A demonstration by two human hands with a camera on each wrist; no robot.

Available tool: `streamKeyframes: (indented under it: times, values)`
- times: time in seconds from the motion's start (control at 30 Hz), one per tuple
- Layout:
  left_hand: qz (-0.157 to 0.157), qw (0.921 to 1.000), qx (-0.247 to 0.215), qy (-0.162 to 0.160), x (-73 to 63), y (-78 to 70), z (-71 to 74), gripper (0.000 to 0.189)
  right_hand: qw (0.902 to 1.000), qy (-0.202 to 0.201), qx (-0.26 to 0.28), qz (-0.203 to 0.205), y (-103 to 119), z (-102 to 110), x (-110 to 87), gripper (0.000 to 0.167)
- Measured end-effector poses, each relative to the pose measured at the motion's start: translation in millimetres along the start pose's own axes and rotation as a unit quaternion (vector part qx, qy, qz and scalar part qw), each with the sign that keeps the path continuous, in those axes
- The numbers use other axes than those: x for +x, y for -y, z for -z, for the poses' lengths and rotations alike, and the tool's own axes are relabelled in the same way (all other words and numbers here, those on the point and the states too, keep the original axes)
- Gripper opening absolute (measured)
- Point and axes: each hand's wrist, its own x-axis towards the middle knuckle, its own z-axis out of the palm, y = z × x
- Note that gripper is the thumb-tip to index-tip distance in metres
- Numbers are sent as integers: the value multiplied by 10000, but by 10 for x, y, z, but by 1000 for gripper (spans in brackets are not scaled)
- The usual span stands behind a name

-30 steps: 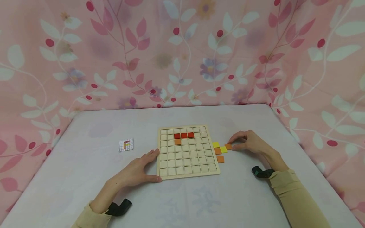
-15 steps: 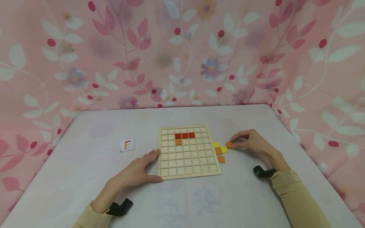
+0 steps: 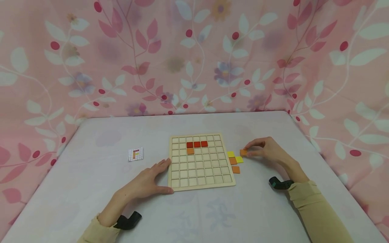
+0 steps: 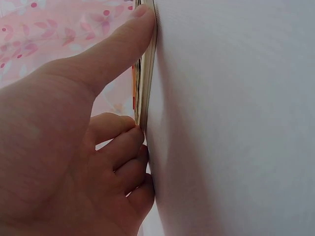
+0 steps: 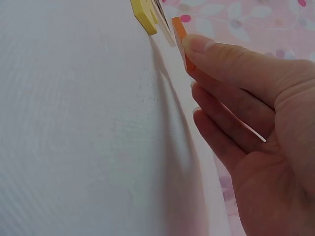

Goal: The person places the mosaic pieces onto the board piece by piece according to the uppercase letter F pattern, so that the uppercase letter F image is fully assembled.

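Note:
A square wooden grid board (image 3: 197, 172) lies on the table. Three red tiles (image 3: 197, 144) sit in a row in its upper cells, with one orange tile (image 3: 190, 151) below the leftmost. My left hand (image 3: 143, 182) rests at the board's left side, thumb on the near-left corner and fingertips touching the left edge. Between thumb and fingers, my right hand (image 3: 270, 152) pinches a second orange tile (image 5: 183, 44). In the right wrist view that tile is raised off the table, apart from a yellow tile (image 5: 144, 17).
Beside the board's right edge lie loose tiles: a yellow one (image 3: 231, 154), an orange one (image 3: 232, 161), another yellow one (image 3: 239, 159) and another orange one (image 3: 236, 169). A small card (image 3: 135, 154) printed with a coloured grid pattern lies left of the board. Floral cloth (image 3: 194, 67) hangs behind the table.
My right hand has drawn the pinched orange tile away from the neighbouring yellow tile and raised it slightly. The left hand and board keep their places.

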Motion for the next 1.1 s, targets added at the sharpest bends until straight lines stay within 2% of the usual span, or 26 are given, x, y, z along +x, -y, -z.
streamKeyframes:
  times: [0.33,0.63,1.1]
  values:
    - [43,9999,-95,44,-2,-5,1,106,9999,-118,-17,90,56,-22,8,23]
    - [103,9999,-81,27,-25,24,-16,106,9998,-165,7,140,179,-135,65,22]
    - [-9,10000,-64,-10,-4,21,-10,106,9980,207,113,582,522,-445,249,17]
